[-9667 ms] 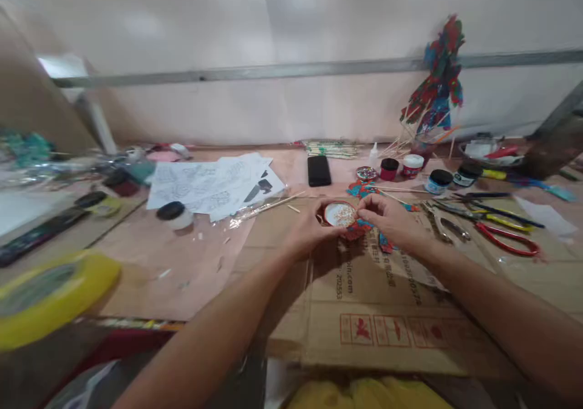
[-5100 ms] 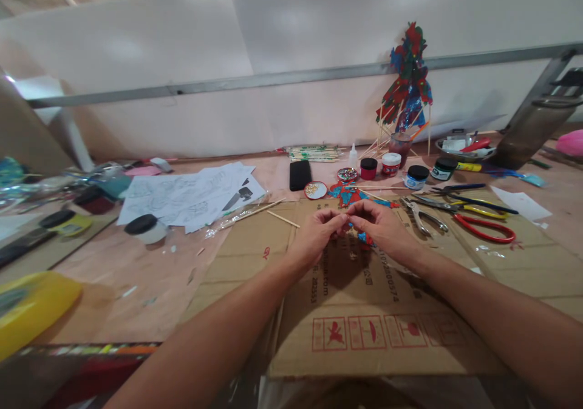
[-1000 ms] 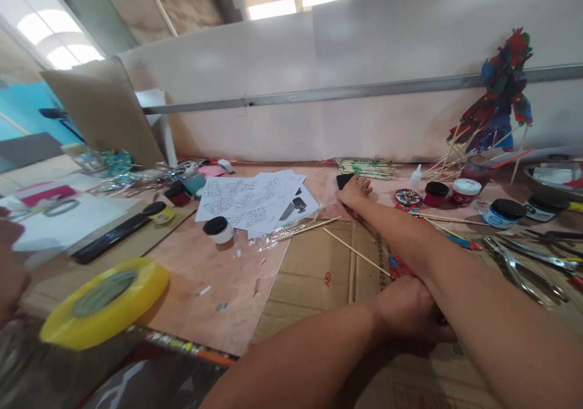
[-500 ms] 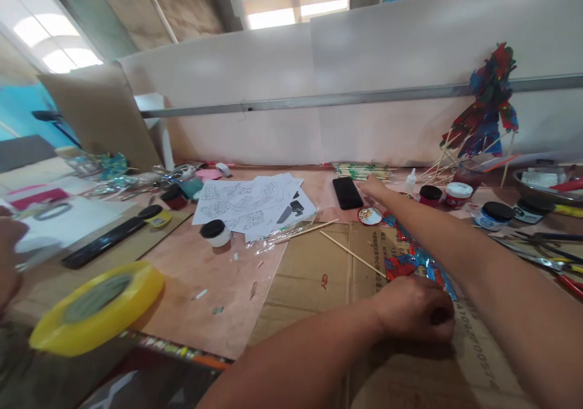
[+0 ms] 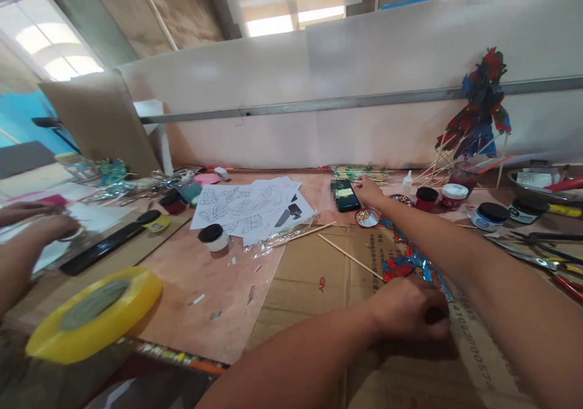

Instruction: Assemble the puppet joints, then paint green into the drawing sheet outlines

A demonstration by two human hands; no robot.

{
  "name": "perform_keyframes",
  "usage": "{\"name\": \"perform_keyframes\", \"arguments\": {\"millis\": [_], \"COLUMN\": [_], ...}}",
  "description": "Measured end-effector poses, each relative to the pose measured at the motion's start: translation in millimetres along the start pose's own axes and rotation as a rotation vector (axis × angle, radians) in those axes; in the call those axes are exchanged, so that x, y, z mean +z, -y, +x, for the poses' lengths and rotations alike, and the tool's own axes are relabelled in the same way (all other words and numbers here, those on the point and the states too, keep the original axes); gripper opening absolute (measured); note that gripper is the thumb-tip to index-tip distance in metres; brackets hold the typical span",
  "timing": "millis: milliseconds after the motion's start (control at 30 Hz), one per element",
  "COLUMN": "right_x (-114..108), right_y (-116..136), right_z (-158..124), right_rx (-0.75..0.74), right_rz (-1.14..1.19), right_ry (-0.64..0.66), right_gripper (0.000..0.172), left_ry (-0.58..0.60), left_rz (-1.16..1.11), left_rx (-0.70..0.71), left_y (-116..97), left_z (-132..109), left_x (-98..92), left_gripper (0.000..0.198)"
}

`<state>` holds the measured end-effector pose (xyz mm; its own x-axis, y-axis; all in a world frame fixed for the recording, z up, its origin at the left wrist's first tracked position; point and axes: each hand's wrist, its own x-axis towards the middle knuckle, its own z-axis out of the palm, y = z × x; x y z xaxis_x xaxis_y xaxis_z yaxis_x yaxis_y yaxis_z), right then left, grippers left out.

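Observation:
My right hand [image 5: 368,190] reaches far across the table, its fingers touching the right edge of a black phone [image 5: 345,194] whose screen is lit. My left hand [image 5: 410,309] rests as a closed fist on the flattened cardboard [image 5: 319,281], pressed against the lower end of a red and blue painted cut-out figure [image 5: 410,263]; what the fist holds is hidden. A small red dish of beads [image 5: 367,216] sits just below my right wrist.
Printed drawing sheets [image 5: 248,202], bamboo skewers [image 5: 346,256], paint pots [image 5: 487,215], pliers [image 5: 537,257] and a coloured puppet on sticks [image 5: 478,108] crowd the table. A yellow tape roll [image 5: 91,309] lies front left. Another person's hand [image 5: 27,239] works at the far left.
My right hand drew back slightly from the phone's far end to its right edge and the screen lit up. My left fist stayed on the cut-out. The other person's hand came further into view.

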<state>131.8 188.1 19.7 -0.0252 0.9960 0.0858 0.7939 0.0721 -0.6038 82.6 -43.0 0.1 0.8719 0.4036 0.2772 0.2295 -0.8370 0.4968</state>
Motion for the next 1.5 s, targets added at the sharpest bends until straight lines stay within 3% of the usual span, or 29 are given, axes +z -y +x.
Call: {"name": "perform_keyframes", "arguments": {"millis": [233, 433, 833, 1100, 1367, 1500], "right_x": [-14, -11, -10, -4, -5, -5], "right_y": [-8, -15, -11, -32, -32, -30], "right_z": [-13, -14, 8, 9, 11, 9], "right_rx": [-0.268, -0.339, -0.212, -0.044, -0.017, -0.010], "right_rz": [-0.007, -0.074, -0.014, -0.039, -0.061, -0.061], "right_ry": [0.102, 0.153, 0.024, 0.023, 0.025, 0.023], "right_gripper": [0.061, 0.064, 0.075, 0.052, 0.040, 0.040], "left_ry": [0.037, 0.074, 0.025, 0.057, 0.076, 0.056], "left_rz": [0.049, 0.062, 0.047, 0.034, 0.003, 0.007], "left_rx": [-0.021, -0.065, -0.036, -0.080, -0.109, -0.035], "left_y": [-1, -2, -1, -5, -8, -3], "left_z": [0, 1, -1, 1, 0, 0], "left_x": [-2.3, -2.5, -0.8, -4.0, -8.7, -4.8], "left_gripper": [0.020, 0.024, 0.022, 0.019, 0.013, 0.017]}}
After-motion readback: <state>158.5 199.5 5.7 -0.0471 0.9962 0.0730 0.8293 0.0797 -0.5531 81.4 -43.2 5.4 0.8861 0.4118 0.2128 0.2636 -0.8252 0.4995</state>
